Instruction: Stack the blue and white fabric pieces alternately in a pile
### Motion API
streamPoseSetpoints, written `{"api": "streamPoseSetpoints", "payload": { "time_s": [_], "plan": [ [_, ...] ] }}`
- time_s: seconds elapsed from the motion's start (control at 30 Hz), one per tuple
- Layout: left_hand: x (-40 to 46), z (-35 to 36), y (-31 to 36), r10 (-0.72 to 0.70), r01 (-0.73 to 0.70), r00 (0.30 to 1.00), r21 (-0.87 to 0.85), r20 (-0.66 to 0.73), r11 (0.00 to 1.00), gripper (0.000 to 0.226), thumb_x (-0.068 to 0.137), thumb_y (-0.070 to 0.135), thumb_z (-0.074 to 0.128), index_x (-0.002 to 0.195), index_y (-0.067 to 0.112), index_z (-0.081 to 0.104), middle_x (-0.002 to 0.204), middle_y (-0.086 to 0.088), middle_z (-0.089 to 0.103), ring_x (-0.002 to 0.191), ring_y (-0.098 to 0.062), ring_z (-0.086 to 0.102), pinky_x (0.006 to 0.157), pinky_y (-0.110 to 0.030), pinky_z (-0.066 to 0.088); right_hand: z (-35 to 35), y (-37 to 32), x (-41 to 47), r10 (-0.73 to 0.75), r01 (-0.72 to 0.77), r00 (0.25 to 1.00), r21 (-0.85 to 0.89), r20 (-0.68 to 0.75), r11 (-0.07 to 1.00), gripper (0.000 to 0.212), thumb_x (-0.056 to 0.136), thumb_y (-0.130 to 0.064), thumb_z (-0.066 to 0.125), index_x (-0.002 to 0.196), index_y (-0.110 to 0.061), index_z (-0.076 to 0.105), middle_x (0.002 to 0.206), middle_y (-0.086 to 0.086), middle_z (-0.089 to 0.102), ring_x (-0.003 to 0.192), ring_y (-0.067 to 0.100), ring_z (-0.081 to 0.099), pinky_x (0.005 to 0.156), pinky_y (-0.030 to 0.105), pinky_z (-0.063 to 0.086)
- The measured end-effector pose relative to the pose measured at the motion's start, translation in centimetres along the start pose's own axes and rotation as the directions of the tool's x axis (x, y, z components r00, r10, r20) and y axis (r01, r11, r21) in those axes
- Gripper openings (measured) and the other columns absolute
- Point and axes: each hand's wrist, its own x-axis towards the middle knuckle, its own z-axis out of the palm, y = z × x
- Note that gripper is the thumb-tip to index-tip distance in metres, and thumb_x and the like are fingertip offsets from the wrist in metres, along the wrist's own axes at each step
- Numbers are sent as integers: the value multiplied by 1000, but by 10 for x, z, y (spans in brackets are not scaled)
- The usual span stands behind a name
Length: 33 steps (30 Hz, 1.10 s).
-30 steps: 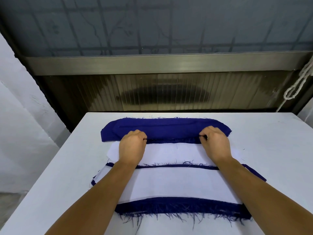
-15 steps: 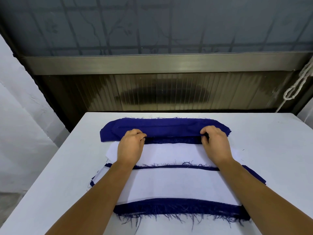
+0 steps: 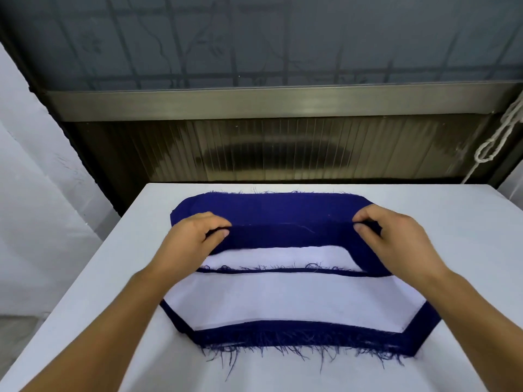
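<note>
I am pinching the blue fabric piece (image 3: 271, 212), limp, light and fraying, at its near fold with left hand (image 3: 190, 239) and right hand (image 3: 396, 244), above the pile (image 3: 288, 299) on the desk (image 3: 452, 222)

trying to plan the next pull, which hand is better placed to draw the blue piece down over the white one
Neither alone: the left hand and right hand each pinch one end of the top blue piece, evenly spaced above the white piece.
</note>
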Motion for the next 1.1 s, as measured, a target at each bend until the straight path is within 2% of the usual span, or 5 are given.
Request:
{"api": "streamPoseSetpoints", "payload": {
  "time_s": [0.17,0.3,0.57,0.7,1.1],
  "plan": [
    [-13,-36,6,-36,155,893,-231,448,961,20,94,23,62,93,42,71,95,21,70,89,-1,66,73,-11,50,-34,4,-6,9,-180,884,322,468,929,14,90,-17,66,83,-28,71,85,-14,72,77,5,67,68,14,49],
    [-12,-29,4,-53,185,814,-171,579,968,18,95,22,60,96,35,73,96,20,70,90,-2,66,79,-21,55,-21,10,-5,38,-254,747,232,664,939,13,91,-12,65,85,-20,73,86,-6,74,80,11,70,72,22,55],
    [-12,-26,7,-74,83,994,-119,79,989,19,91,21,66,91,40,68,92,27,64,89,3,60,73,-10,45,-15,1,-10,-25,23,997,25,73,999,12,94,-19,57,96,-30,64,90,-20,64,79,4,59,71,21,47],
    [-31,-30,10,97,-103,987,-38,-129,994,8,88,27,64,94,29,70,96,24,63,92,1,60,76,-7,44,-18,3,-30,-344,319,901,-135,-265,938,20,95,-4,50,102,-11,67,97,-1,66,87,16,57,78,29,46],
    [-105,16,-10,256,-256,967,82,13,963,44,99,45,40,94,19,75,111,15,65,102,4,56,90,-11,41,29,35,-114,-406,392,905,-123,-124,912,44,102,-24,37,92,-5,75,95,2,69,91,17,58,83,27,45]
  ]
}}
